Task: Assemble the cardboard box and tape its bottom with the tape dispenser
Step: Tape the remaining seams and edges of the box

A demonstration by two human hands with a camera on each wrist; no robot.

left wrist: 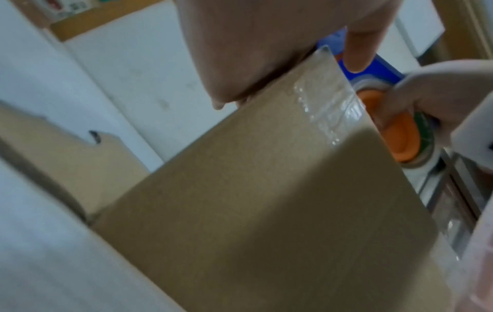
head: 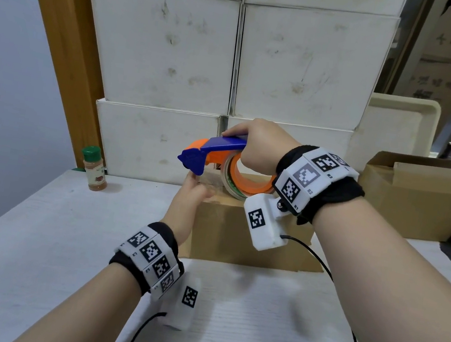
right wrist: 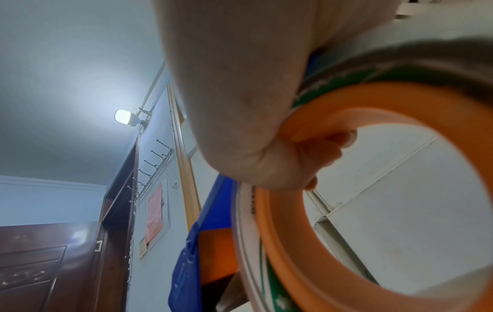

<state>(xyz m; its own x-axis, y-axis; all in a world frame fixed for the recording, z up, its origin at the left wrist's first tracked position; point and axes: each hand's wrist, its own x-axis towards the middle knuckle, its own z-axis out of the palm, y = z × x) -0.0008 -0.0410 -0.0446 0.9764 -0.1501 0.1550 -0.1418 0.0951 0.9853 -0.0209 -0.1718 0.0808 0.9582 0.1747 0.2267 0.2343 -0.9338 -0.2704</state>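
A brown cardboard box (head: 249, 234) stands on the white table (head: 32, 229). My right hand (head: 257, 149) grips a blue and orange tape dispenser (head: 215, 151) and holds it over the box's top, blue head toward the left edge. Its fingers (right wrist: 306, 152) curl through the orange ring (right wrist: 293, 221) that carries the tape roll. My left hand (head: 191, 195) rests on the box's upper left edge just below the dispenser's head. One finger (left wrist: 357, 57) lies straight near the top edge. A strip of clear tape (left wrist: 328, 101) is stuck down the box's (left wrist: 266, 190) side face.
A spice bottle (head: 94, 169) with a green cap stands at the table's back left. Stacked white boxes (head: 236, 54) form a wall right behind the box. An open brown carton (head: 420, 199) and a cream tray (head: 397, 124) sit at the back right. Wrist camera cables trail across the near table.
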